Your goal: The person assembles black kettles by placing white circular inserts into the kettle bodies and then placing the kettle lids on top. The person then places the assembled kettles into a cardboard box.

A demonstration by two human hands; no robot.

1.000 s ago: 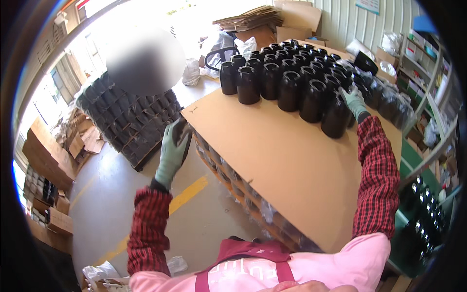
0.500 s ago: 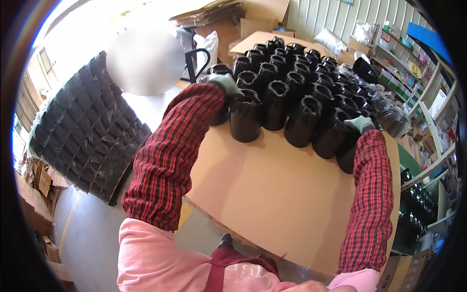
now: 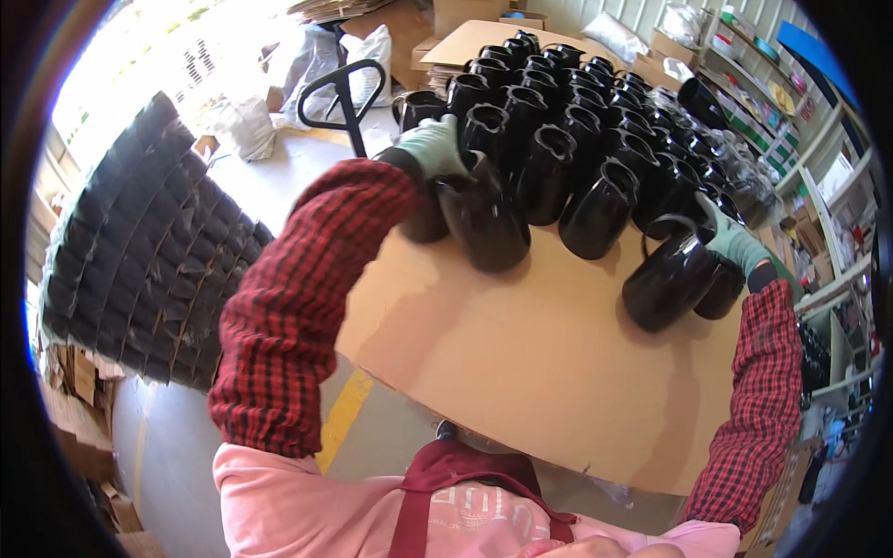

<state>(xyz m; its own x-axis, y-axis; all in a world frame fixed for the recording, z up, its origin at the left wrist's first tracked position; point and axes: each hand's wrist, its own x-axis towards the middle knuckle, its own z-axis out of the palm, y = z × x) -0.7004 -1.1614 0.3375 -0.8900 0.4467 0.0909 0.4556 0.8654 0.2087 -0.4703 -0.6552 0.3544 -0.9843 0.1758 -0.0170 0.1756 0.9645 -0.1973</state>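
Glossy black pitchers (image 3: 547, 172) with open tops stand crowded on a cardboard-covered table (image 3: 521, 353). My left hand (image 3: 433, 147), in a pale green glove, is closed on the rim of a front-row pitcher (image 3: 491, 223), which leans. Another pitcher (image 3: 423, 219) stands right beside it, under my wrist. At the right, my gloved right hand (image 3: 733, 237) grips the top of a tilted pitcher (image 3: 662, 284), its handle loop facing left. A second pitcher (image 3: 720, 290) shows close behind that one, below my fingers; whether I hold it too, I cannot tell.
To the left stands a tall plastic-wrapped stack of dark pieces (image 3: 139, 251). A black pallet-jack handle (image 3: 346, 98) rises behind my left arm. Clear plastic bags (image 3: 744, 181) lie at the table's right, near loaded shelves (image 3: 758, 79). White sacks (image 3: 244, 128) sit on the floor.
My right hand has pulled a pitcher away from the group, tilting it toward me. The pitcher at my left hand has gone from upright to leaning. A blurred round patch at upper left is gone.
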